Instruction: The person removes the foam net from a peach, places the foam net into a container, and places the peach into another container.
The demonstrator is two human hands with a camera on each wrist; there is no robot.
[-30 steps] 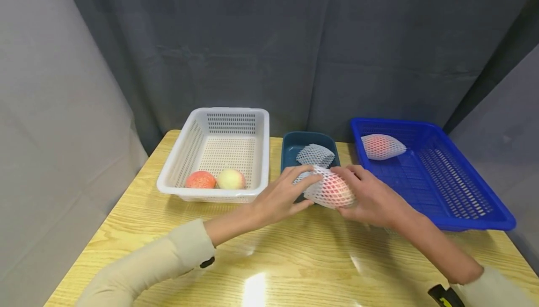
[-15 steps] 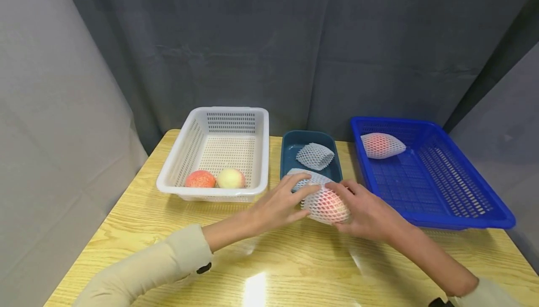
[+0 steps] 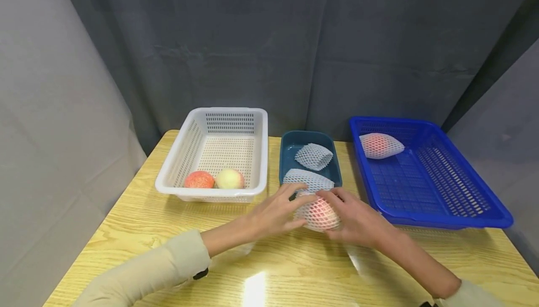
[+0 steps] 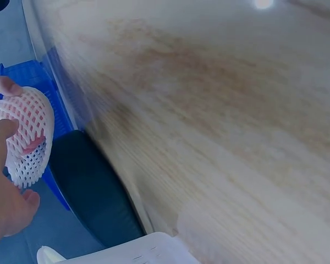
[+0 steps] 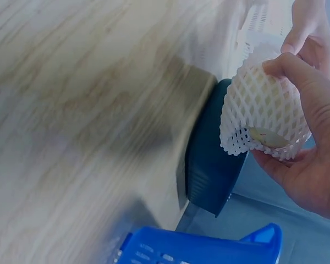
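Netted fruit (image 3: 321,213) held over the surface (image 3: 303,272) by the right hand (image 3: 358,219), fingers wrapped round it, left hand (image 3: 274,212) at its left, fingers apart

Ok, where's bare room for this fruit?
Free: blue basket, in front and right of its wrapped fruit; white basket, behind its two fruits; table, on the near side of left hand and right hand. Crowded: teal box, two foam nets inside; both hands and held fruit just before it.

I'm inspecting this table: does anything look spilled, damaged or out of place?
Nothing stands out; no spill or damage shows. Bare fruits sit in the white basket, foam nets in the teal bin; the right hand grips a netted fruit.
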